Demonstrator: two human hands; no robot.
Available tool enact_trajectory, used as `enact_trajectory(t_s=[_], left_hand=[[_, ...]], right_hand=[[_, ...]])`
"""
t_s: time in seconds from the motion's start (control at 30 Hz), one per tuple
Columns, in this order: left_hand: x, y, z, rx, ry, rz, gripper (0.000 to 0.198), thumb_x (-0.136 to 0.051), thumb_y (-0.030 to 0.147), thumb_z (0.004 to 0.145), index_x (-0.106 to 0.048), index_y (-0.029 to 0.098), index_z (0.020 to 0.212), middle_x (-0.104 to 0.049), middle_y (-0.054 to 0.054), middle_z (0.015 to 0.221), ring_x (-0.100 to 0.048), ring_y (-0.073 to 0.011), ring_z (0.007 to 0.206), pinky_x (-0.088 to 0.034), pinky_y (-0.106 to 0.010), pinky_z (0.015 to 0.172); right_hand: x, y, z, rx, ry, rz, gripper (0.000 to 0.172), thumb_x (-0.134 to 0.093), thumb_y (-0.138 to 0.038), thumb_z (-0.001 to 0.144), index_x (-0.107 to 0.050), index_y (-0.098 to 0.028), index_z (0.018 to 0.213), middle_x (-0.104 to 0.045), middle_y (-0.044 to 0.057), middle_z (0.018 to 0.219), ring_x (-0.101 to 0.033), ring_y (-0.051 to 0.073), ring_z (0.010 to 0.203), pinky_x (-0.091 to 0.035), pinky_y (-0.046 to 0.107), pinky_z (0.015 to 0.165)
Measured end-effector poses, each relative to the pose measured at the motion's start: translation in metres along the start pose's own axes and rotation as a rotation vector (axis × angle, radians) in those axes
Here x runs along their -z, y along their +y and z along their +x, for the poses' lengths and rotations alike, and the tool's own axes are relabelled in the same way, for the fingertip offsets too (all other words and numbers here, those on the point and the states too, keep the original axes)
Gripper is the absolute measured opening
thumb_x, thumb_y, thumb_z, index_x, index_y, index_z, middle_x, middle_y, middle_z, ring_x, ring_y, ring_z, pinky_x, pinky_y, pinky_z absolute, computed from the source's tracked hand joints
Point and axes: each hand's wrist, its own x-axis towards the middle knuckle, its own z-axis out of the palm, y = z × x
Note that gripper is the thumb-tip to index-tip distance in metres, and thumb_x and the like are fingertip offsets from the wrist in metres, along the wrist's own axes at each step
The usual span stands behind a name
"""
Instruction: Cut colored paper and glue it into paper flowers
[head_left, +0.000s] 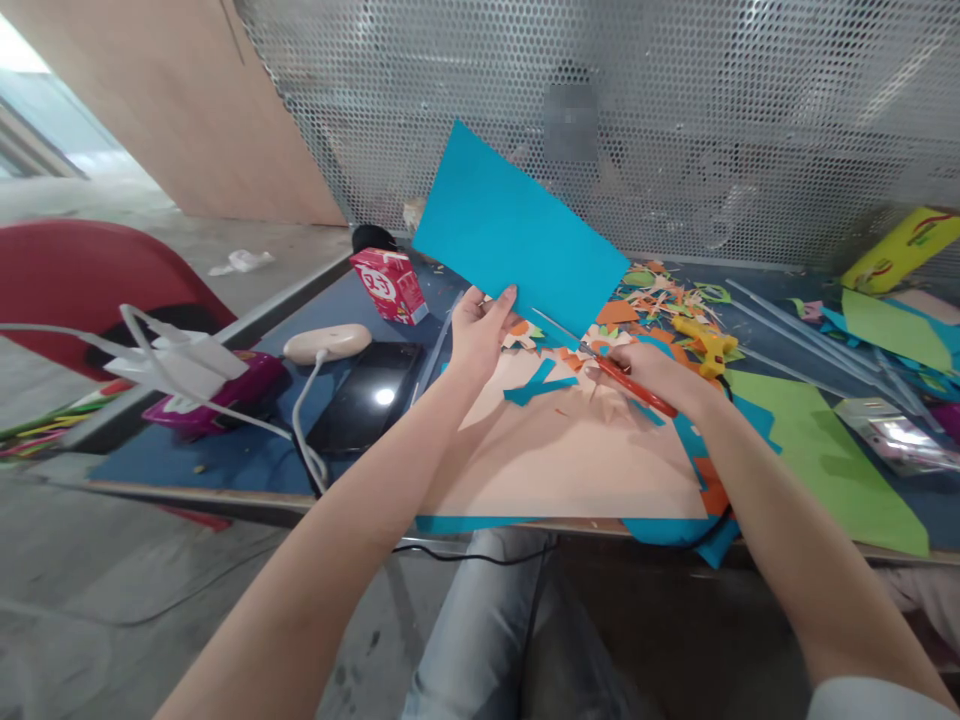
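Craft workshop by its look, perforated metal screen (675, 110) behind a blue surface (240, 470), colourful paper scraps (619, 313), yellow glue gun (711, 345), scissors (651, 397), grey concrete floor (75, 570)

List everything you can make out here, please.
Blue sheet: 1, blue, raised at centre
Scissors: 1, orange-red handles, right of centre
Table: 1, blue, centre
Peach sheet: 1, peach, table front
Blue strips: several, blue, on peach sheet
Paper scraps: many, mixed, table rear
Glue gun: 1, yellow, right of scissors
Green sheet: 1, green, table right
Clear sticks: several, translucent, table right
Yellow pack: 1, yellow, far right
Carton: 1, red, table left
Phone: 1, black, table left
White device: 1, white, beside phone
Plugs: count unclear, white, far left
Chair: 1, red, far left
Mesh panel: 1, silver, behind table
Jeans: 1, light blue, bottom
Left hand: 1, bare, holding blue sheet
Right hand: 1, bare, holding scissors
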Motion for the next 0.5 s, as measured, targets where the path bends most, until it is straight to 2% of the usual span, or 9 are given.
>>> enact_trajectory(t_s=[0.27, 0.5], left_hand=[[-0.0003, -0.0024, -0.0011, 0.024, -0.018, 0.002, 0.039, -0.081, 0.036, 0.052, -0.055, 0.019, 0.075, -0.066, 0.004, 0.067, -0.062, -0.0101, 0.059, -0.054, -0.027, 0.065], [0.0003, -0.0033, -0.0007, 0.014, -0.007, 0.008, 0.039, -0.080, 0.036, 0.051, -0.053, 0.019, 0.073, -0.064, 0.004, 0.065, -0.062, -0.0104, 0.060, -0.053, -0.025, 0.060]], right_hand=[[0.0021, -0.0073, -0.0032, -0.020, -0.007, 0.061, 0.042, -0.048, -0.060, 0.073, -0.051, -0.019, 0.063, -0.050, 0.001, 0.061, -0.049, 0.015, 0.060, -0.035, 0.026, 0.060], [0.0034, -0.0073, -0.0030, -0.045, -0.016, 0.046, 0.040, -0.048, -0.054, 0.075, -0.045, -0.019, 0.056, -0.043, 0.000, 0.056, -0.044, 0.013, 0.055, -0.032, 0.026, 0.057]])
